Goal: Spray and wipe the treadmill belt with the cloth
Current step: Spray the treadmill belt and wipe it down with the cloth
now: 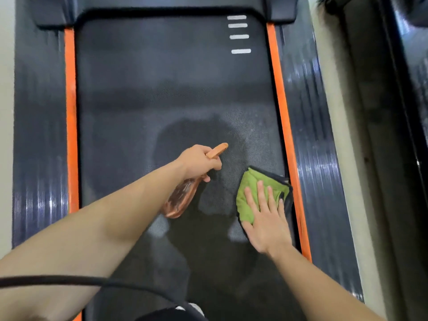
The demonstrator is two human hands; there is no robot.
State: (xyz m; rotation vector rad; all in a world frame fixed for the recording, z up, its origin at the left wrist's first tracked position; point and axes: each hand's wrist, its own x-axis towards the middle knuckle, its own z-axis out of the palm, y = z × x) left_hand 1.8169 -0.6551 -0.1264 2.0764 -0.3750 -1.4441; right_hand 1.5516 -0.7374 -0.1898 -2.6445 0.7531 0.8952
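Observation:
The dark treadmill belt (166, 89) runs up the middle of the view between two orange side strips. My left hand (199, 162) grips an orange translucent spray bottle (179, 200) by its neck, nozzle pointing away over the belt's centre. A green cloth (252, 184) with a dark edge lies flat on the belt by the right orange strip. My right hand (266, 221) presses on the cloth with fingers spread flat. Part of the cloth is hidden under that hand.
Black ribbed side rails (39, 135) flank the belt. The motor cover (166, 8) closes off the far end, with white stripe marks (239, 37) near it. A black cable (92, 281) crosses the lower left. A dark frame (382, 135) stands along the right.

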